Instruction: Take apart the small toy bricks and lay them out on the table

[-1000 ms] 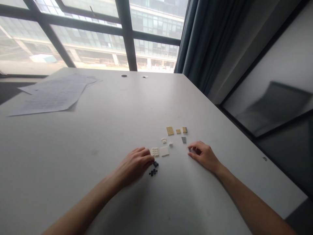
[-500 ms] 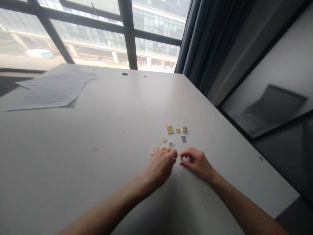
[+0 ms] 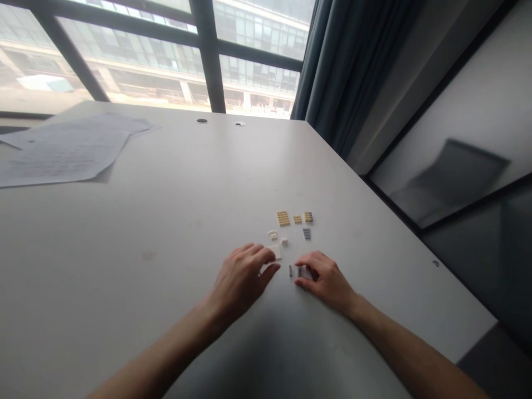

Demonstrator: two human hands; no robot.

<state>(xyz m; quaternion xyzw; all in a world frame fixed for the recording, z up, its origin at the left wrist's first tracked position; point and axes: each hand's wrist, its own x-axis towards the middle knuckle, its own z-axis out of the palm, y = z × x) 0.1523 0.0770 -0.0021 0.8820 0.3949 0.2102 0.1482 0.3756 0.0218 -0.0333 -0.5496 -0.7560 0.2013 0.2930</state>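
Observation:
Small toy building bricks lie on the white table [image 3: 174, 310]. My left hand [image 3: 245, 274] hovers at the near left of them, thumb apart from the fingers, with nothing seen in its grip. Its fingertips partly cover a flat white tile [image 3: 275, 252]. To the right, my right hand [image 3: 326, 277] curves its fingers and thumb around a small grey brick [image 3: 300, 272]; whether they touch it is hard to make out. A narrow grey brick [image 3: 290, 271] lies just left of those fingertips, between the two hands.
Behind the hands lie yellow studded plates [image 3: 283, 218], a yellow-and-grey brick [image 3: 308, 216], a grey wedge plate [image 3: 306, 234], a curved cream piece [image 3: 272, 235] and a small white piece [image 3: 284, 241]. Paper sheets [image 3: 70, 149] lie at the far left.
My left hand has drawn back to the left and its fingers have spread, leaving the narrow grey brick in view. My right hand has shifted slightly left, its fingertips wider apart.

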